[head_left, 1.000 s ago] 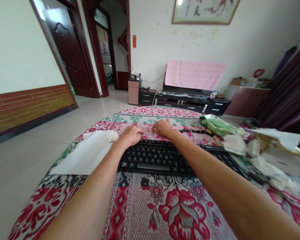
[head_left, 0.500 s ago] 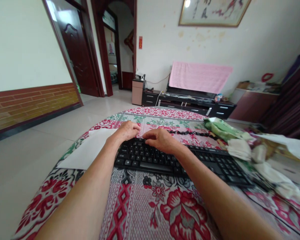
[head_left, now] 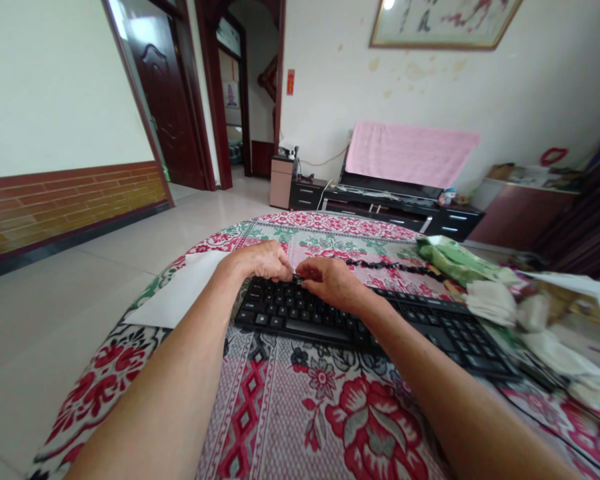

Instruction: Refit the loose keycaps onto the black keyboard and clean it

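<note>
A black keyboard (head_left: 430, 327) lies across a round table covered with a red floral cloth (head_left: 350, 427). Both hands sit at the keyboard's far left edge, fingertips meeting over its top row. My left hand (head_left: 264, 261) has its fingers curled down and pinched. My right hand (head_left: 333, 283) is curled the same way, its fingertips touching those of the left. What the fingertips pinch between them is too small to make out.
A white paper sheet (head_left: 180, 297) lies left of the keyboard. Behind it runs a string of black beads (head_left: 390, 267). A green bag (head_left: 450, 261), crumpled tissues (head_left: 490, 297) and papers crowd the table's right side. A TV stand with a pink cloth (head_left: 410, 153) stands at the far wall.
Both hands drew back from the cloth beyond the keyboard onto its top row and closed together. The view shifted slightly left.
</note>
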The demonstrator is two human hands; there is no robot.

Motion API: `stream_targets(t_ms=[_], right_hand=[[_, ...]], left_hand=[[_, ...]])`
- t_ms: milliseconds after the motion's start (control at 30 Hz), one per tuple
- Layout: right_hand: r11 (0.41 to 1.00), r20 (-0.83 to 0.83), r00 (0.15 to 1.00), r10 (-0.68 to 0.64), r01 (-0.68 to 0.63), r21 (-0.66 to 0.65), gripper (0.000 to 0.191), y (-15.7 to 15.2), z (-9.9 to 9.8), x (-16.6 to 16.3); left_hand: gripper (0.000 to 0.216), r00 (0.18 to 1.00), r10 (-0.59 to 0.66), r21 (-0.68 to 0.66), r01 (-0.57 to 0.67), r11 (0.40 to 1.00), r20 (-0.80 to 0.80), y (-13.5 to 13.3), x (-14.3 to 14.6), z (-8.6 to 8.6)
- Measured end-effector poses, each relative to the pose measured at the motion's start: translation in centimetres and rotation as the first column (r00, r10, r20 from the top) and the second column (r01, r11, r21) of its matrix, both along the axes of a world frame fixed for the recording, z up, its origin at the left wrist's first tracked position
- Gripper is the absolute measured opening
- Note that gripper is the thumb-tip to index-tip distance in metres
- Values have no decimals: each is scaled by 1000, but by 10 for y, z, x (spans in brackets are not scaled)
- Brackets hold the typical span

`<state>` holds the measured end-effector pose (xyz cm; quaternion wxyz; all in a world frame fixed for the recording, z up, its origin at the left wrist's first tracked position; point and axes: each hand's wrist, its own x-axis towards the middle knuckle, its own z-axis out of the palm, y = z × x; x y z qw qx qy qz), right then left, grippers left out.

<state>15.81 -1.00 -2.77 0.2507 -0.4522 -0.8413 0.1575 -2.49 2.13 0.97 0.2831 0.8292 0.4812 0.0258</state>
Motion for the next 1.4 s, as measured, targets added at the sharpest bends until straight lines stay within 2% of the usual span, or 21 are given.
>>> stream_targets(t_ms=[133,267,700,833,967,1033,1133,1400], right_hand=[[999,-14,1000,24,-24,-31,25,1,-1,1],[998,-31,998,45,-47,-43,27,2,-3,2],[999,-81,996,31,-33,-25,24,0,-2,-1],[997,-218,973,-72,64,-42,18,2,-3,-3],[981,-234,952,-196,194,-31,16,2,-5,-6],[976,-222,952,-212,218,2,16,2,-5,-7],[984,-183,968,-172,179,25,16,0,-4,-7],[997,-35,997,-68,67,-37,20,-4,-1,-10]], left_hand=[[20,999,-48,-1,48,999,26,4,5,-8],[22,999,-35,3,35,999,30,6,6,-12],[24,996,-6,-87,14,996,86,4,10,-10],[18,968,142,-32,-138,990,205,0,12,-6],[17,933,247,-55,-241,969,260,-3,16,-2],[17,931,261,-62,-254,965,256,-4,17,-1],[19,946,247,-50,-242,969,211,-5,17,0],[22,993,120,-77,-118,990,15,-3,12,-3]])
